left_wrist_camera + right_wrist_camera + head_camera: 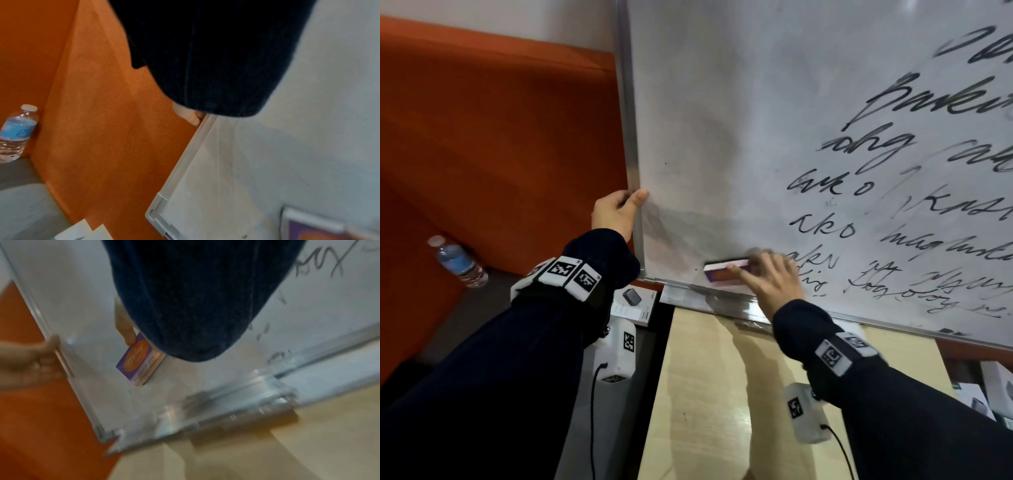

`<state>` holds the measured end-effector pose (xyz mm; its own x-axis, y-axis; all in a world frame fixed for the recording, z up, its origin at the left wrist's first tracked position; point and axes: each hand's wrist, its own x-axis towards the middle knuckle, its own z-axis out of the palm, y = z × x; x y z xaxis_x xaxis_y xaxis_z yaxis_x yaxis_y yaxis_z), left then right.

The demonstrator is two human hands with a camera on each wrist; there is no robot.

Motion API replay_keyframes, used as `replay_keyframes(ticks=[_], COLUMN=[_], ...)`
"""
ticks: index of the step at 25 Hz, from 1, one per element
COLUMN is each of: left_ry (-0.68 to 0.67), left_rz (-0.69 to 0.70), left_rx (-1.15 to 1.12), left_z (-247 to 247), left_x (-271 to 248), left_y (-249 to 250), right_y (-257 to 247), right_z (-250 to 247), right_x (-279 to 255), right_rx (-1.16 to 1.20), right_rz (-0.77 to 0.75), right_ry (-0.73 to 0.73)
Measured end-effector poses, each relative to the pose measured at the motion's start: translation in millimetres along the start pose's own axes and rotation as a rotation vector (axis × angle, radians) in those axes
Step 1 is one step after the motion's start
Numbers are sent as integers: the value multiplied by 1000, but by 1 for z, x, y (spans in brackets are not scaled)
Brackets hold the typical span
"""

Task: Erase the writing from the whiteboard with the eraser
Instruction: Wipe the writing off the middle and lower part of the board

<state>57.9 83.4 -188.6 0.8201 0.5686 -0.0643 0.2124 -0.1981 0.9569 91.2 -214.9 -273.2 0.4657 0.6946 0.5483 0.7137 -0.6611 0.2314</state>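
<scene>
Pressing the eraser point(726, 268) flat at the whiteboard's point(739, 137) 7 o'clock corner, right hand point(770, 277) fingers wrapped on it; left hand point(616, 214) grips the frame's 9 o'clock edge.

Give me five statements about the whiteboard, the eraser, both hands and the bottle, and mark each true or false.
1. The right hand holds the eraser against the whiteboard near its bottom edge. True.
2. The left hand rests flat on the table. False: it grips the whiteboard's left frame edge, thumb on the front.
3. All the writing is gone. False: black handwriting covers the board's right part; only the left part is wiped.
4. A water bottle stands left of the board, by the orange panel. True.
5. The eraser lies in the tray under the board. False: it is on the board surface, above the tray.
</scene>
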Motion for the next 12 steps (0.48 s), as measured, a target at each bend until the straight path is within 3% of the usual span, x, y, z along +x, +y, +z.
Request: replay_keyframes(ticks=[4, 6, 9, 12], left_ry=[26, 34, 19, 6], left_rz=[0, 16, 12, 18], left_rx=[-4, 26, 54, 55], left_z=[2, 3, -1, -2], left_x=[0, -1, 1, 1], left_y=[-2, -1, -1, -2], right_y=[0, -22, -47, -21], right_z=[-9, 9, 29, 18], right_x=[28, 32, 18, 5], right_rx=[23, 41, 18, 11], right_rz=[154, 68, -41, -47], right_ry=[138, 100, -97, -42])
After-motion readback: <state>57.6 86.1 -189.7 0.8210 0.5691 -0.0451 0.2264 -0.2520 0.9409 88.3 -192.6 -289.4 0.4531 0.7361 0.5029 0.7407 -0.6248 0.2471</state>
